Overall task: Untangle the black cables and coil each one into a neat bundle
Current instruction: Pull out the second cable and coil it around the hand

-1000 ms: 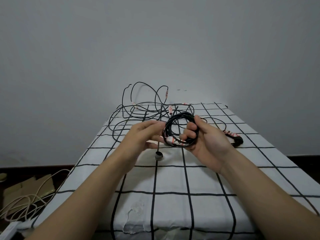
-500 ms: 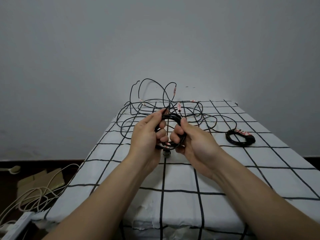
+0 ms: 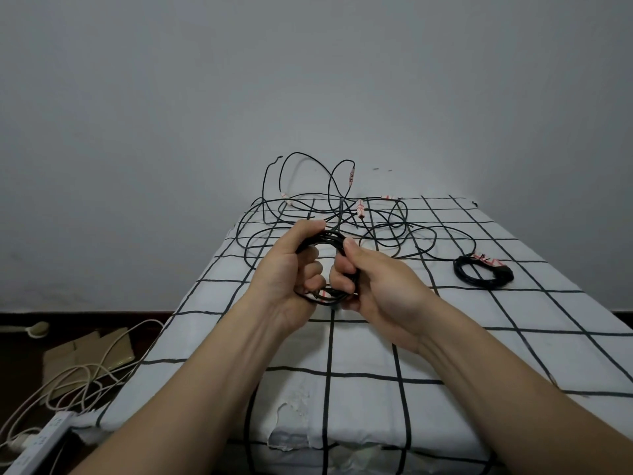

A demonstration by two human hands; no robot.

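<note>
Your left hand (image 3: 287,269) has its fingers curled round the left side of the black coil (image 3: 327,238), thumb on top, and the coil is held just above the checked worktop (image 3: 376,337). Your right hand (image 3: 380,286) grips the coil's right side, fingers hooked through the loop, thumb pressing the strands. The loose tangle (image 3: 342,209) lies behind on the worktop, with a finished bundle (image 3: 501,278) far right.

Grey wall (image 3: 205,97), dark floor (image 3: 20,354), grid-clothed table (image 3: 445,354).
</note>
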